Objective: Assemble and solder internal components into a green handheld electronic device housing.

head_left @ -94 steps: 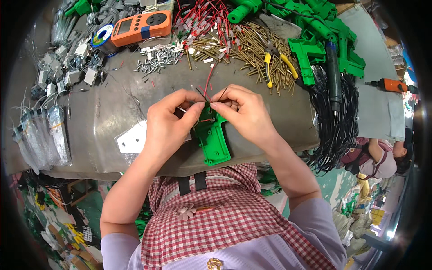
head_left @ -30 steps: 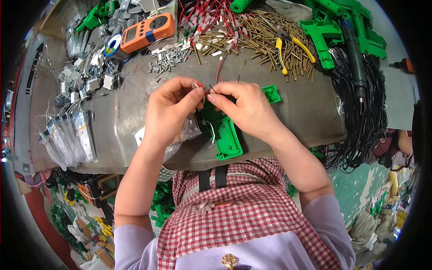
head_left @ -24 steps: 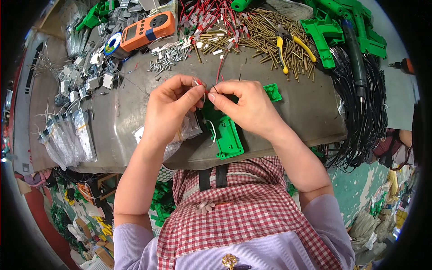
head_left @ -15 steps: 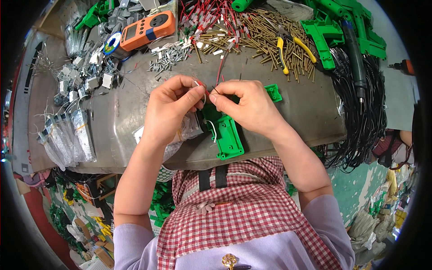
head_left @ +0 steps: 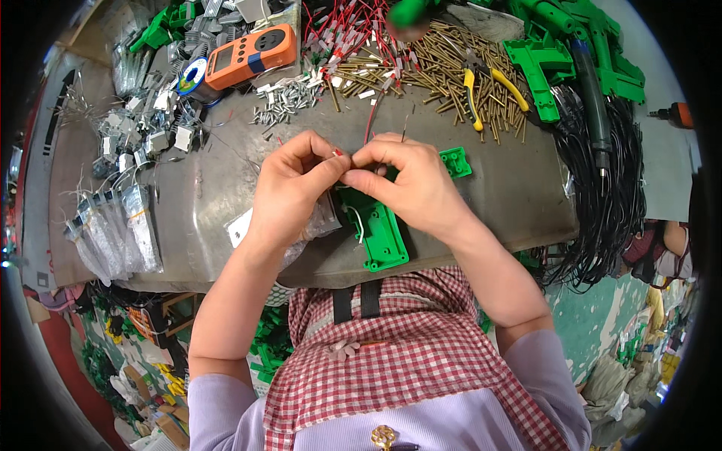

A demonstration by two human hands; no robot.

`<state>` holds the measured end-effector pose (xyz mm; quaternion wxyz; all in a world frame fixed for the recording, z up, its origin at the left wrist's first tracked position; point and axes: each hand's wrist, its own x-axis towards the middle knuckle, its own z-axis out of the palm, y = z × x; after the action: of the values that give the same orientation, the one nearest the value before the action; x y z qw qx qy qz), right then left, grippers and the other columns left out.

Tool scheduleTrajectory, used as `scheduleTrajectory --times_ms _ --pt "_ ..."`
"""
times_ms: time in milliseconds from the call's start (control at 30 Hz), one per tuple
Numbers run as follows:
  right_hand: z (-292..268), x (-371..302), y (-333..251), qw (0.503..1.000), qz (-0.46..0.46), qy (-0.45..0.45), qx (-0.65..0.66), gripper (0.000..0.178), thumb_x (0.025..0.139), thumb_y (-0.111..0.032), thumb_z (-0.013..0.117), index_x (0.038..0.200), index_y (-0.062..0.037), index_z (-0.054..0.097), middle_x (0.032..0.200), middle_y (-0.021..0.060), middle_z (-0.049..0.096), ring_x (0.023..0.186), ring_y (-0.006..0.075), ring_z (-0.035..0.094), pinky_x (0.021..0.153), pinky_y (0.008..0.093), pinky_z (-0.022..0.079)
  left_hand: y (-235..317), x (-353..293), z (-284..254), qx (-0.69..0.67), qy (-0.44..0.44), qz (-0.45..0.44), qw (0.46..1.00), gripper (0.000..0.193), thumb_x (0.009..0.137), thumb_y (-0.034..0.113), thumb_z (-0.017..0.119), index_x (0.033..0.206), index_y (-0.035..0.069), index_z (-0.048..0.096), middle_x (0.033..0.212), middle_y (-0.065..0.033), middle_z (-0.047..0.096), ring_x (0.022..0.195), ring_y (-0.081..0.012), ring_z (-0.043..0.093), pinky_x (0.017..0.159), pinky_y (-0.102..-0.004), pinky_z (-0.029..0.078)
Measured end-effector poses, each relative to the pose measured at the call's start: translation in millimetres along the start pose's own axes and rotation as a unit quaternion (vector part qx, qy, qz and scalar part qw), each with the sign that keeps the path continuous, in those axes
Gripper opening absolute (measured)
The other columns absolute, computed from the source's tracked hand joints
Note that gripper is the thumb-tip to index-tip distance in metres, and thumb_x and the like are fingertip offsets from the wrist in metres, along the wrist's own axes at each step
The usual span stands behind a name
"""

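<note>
My left hand [head_left: 297, 184] is closed, thumb and forefinger pinching a red wire [head_left: 338, 152] whose end shows at the fingertips. My right hand [head_left: 410, 177] meets it fingertip to fingertip, also in a pinch. A thin dark wire [head_left: 406, 124] sticks up behind the right fingers; the point where the wires meet is hidden by the fingers. Below both hands lies a green plastic housing half [head_left: 387, 239], open side up, with screw posts inside. A white wire [head_left: 359, 222] curves over its left edge. Another red wire [head_left: 370, 120] runs down behind my right hand.
Brass-coloured screws [head_left: 451, 64] lie in a pile at the back, with yellow-handled pliers [head_left: 471, 98] on top. An orange meter [head_left: 252, 56] and a solder spool [head_left: 193, 75] stand back left. An electric screwdriver [head_left: 592, 98] hangs at right beside black cables [head_left: 609, 195].
My hands have come together, so the fingertips now touch. The white and red wires that showed between them are mostly covered. The housing has stayed in nearly the same place.
</note>
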<state>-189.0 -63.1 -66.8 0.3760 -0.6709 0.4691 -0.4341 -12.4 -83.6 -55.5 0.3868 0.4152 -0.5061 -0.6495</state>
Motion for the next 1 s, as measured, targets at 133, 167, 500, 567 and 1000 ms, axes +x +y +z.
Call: scheduleTrajectory --times_ms 133,167,500,567,1000 --pt "5 5 -3 1.0 -0.02 0.007 -0.004 0.019 0.077 -0.019 0.068 0.079 -0.0006 0.064 0.072 0.0114 0.062 0.067 0.028 0.06 0.063 0.0364 0.047 -3 -1 -15 -0.078 0.007 -0.035 0.996 0.003 0.086 0.004 0.061 0.084 0.003 0.059 0.076 0.0017 0.058 0.068 -0.0052 0.051 0.063 -0.0197 0.041" --pt "4 6 -4 1.0 -0.021 0.002 -0.008 0.018 0.077 -0.018 0.068 0.079 -0.0007 0.064 0.071 0.0117 0.062 0.067 0.027 0.06 0.063 0.0359 0.047 -2 -1 -16 -0.077 0.009 -0.034 0.996 0.003 0.086 0.004 0.061 0.084 0.003 0.059 0.076 0.0017 0.058 0.068 -0.0052 0.051 0.063 -0.0197 0.041" --pt "-3 9 0 0.995 0.043 -0.078 0.054 0.018 0.079 -0.019 0.064 0.082 -0.0015 0.066 0.074 0.0098 0.065 0.068 0.0204 0.062 0.065 0.0318 0.048 32 4 -29 0.593 -0.031 0.484 0.642 0.024 0.065 0.003 0.071 0.088 0.008 0.066 0.089 -0.0021 0.063 0.084 -0.0237 0.059 0.074 -0.0364 0.046" --pt "-4 8 -1 0.996 0.03 -0.077 0.035 0.018 0.079 -0.018 0.065 0.083 -0.0013 0.065 0.075 0.01 0.064 0.069 0.0219 0.062 0.065 0.0325 0.048 31 4 -31 0.604 -0.031 0.495 0.624 0.022 0.063 0.008 0.068 0.086 0.009 0.065 0.09 -0.0012 0.062 0.086 -0.0219 0.059 0.076 -0.0367 0.045" --pt "17 8 -2 0.947 -0.237 0.082 -0.203 0.008 0.074 -0.012 0.064 0.076 -0.0081 0.058 0.073 0.0033 0.054 0.082 0.0213 0.052 0.076 0.0377 0.035 19 1 -23 0.183 -0.027 -0.012 0.983 0.019 0.08 0.012 0.062 0.068 0.0 0.052 0.089 -0.0089 0.058 0.085 -0.0225 0.054 0.081 -0.0303 0.041"
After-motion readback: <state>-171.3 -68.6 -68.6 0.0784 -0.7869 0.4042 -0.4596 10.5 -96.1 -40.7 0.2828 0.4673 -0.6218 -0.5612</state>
